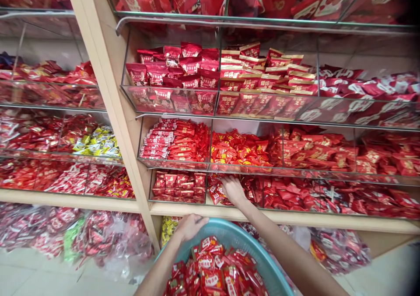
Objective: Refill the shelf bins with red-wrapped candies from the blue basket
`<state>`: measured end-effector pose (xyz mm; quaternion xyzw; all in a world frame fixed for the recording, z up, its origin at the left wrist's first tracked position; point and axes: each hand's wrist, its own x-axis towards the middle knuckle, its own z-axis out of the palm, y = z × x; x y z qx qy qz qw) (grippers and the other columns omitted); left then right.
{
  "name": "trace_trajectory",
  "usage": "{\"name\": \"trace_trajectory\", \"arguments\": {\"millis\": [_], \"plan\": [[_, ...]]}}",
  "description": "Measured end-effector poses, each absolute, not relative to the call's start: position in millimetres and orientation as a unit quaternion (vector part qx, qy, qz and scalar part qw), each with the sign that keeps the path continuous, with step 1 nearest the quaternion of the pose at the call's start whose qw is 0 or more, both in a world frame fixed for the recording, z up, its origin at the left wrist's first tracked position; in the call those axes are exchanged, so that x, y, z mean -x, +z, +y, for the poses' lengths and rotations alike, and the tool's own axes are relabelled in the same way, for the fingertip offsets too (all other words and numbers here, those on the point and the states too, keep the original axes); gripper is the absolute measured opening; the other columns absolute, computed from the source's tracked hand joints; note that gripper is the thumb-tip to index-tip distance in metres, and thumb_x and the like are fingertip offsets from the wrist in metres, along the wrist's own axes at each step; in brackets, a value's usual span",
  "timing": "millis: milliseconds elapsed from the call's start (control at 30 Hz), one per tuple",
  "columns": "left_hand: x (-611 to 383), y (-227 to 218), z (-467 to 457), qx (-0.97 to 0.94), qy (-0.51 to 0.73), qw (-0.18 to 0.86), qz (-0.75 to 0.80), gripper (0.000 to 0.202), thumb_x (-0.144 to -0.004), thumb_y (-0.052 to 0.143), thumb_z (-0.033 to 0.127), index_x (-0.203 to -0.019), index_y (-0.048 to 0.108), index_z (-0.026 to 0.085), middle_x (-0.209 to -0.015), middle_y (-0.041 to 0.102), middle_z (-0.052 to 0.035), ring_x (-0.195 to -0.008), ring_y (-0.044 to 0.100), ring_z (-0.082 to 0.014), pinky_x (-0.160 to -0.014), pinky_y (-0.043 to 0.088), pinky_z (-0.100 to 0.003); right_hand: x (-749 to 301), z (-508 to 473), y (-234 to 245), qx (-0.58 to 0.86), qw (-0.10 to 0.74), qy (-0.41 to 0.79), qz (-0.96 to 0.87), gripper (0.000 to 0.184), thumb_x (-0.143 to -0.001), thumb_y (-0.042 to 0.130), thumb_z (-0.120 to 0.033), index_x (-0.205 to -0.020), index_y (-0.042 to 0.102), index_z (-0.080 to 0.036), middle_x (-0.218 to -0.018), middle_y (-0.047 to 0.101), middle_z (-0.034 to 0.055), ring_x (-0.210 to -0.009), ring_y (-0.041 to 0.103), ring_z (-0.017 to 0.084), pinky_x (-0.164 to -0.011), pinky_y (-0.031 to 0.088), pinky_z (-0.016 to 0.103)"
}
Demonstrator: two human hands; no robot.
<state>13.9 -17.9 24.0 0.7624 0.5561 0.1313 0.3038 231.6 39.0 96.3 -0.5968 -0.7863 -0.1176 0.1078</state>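
A round teal plastic basket (218,227) holds many small red candy packets (213,278) with white and gold print. My left hand (190,227) is closed over the basket's rim at its upper left. Above the basket, my right hand (233,192) reaches into a bottom-shelf compartment and touches the red-and-white packets (216,193) inside it. Its fingertips lie at the packets, partly hidden under the shelf edge above, so their grip does not show.
Clear-fronted shelves (249,170) hold rows of red snack packets above. A wooden upright (114,99) divides them from shelves on the left. Plastic bags of packets (98,239) lie on the floor at left, with more bags (341,248) at lower right.
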Motion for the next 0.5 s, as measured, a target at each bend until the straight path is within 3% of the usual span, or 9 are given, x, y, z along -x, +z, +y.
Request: {"name": "trace_trajectory", "arguments": {"millis": [133, 267, 500], "plan": [[-15.0, 24.3, -17.7, -0.763, 0.128, 0.297, 0.56, 0.056, -0.082, 0.038, 0.066, -0.062, 0.059, 0.018, -0.054, 0.047, 0.0023, -0.054, 0.042, -0.0119, -0.053, 0.023, -0.022, -234.4, 38.2, 91.6, 0.596, 0.108, -0.16, -0.779, 0.029, -0.088, 0.037, -0.012, -0.102, 0.063, -0.015, -0.108, 0.063, 0.0153, -0.103, 0.049, 0.028, -0.085, 0.034, 0.039], [-14.9, 23.2, -17.2, -0.762, 0.126, 0.298, 0.562, 0.06, -0.081, 0.037, 0.07, -0.065, 0.062, 0.018, -0.056, 0.052, 0.0014, -0.057, 0.046, -0.0131, -0.053, 0.024, -0.022, -225.6, 38.9, 86.5, 0.564, 0.11, -0.168, -0.801, 0.024, -0.088, 0.045, -0.022, -0.105, 0.061, -0.015, -0.106, 0.064, 0.0145, -0.104, 0.048, 0.029, -0.088, 0.033, 0.042], [-13.9, 22.6, -17.4, -0.765, 0.122, 0.281, 0.566, 0.06, -0.082, 0.036, 0.069, -0.069, 0.065, 0.018, -0.061, 0.057, 0.0002, -0.06, 0.049, -0.0137, -0.053, 0.025, -0.022, -221.6, 43.8, 74.7, 0.582, 0.109, -0.171, -0.788, 0.041, -0.081, 0.06, -0.028, -0.119, 0.055, -0.014, -0.117, 0.062, 0.0165, -0.11, 0.047, 0.031, -0.1, 0.025, 0.051]]}}
